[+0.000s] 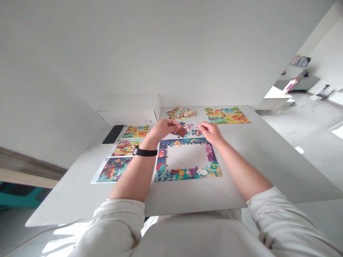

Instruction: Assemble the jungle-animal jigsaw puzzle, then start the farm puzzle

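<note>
My left hand [168,128], with a black band at the wrist, pinches a brown jigsaw puzzle piece [182,132] above the table. My right hand [211,132] has its fingers curled together beside a small group of loose puzzle pieces [189,126]; whether a piece is between its fingertips is hidden. Closer to me lies a joined puzzle border [160,166], dark blue and teal with a white rabbit at the lower right. The middle of this frame shows bare white table.
Another heap of puzzle pieces [181,113] lies against the wall. A finished animal puzzle [227,115] is at the back right. On the left are a picture sheet [114,169] with several scenes, a black phone [113,134] and a white box [128,116].
</note>
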Motion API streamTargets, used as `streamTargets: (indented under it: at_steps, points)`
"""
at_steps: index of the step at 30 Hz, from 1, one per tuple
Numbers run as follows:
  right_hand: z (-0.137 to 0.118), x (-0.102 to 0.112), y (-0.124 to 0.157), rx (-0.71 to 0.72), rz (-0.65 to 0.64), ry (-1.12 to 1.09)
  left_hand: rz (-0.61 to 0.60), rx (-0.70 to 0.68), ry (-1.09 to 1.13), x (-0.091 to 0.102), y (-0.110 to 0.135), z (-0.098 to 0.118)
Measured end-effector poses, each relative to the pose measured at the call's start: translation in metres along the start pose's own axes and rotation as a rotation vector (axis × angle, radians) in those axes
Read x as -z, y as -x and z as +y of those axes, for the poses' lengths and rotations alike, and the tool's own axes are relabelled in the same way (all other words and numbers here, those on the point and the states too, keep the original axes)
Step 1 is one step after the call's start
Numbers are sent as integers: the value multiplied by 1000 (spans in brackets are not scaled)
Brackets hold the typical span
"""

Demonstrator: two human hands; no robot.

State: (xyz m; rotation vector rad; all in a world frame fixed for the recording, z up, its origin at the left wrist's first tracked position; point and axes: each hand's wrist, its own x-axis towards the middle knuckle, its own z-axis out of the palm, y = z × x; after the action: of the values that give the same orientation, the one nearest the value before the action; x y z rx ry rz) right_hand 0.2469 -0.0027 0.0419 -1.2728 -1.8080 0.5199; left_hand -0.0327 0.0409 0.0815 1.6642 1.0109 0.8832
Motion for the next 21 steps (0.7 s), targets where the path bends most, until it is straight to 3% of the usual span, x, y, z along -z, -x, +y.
streamTargets:
  at_steps: [4, 8, 14, 21]
  points:
    - [-28, -16, 9, -58, -145, -247, 12, 43, 3, -11, 23, 9]
    - [-40, -32, 30, -111, -330, -391, 28, 53, 71, -18, 49, 1]
    - [-47, -42, 44, -138, -325, -339, 38, 102, 122, -21, 80, -19]
    - [-34, -55, 44, -127, -290, -324, -35, 196, 339, -18, 88, -39]
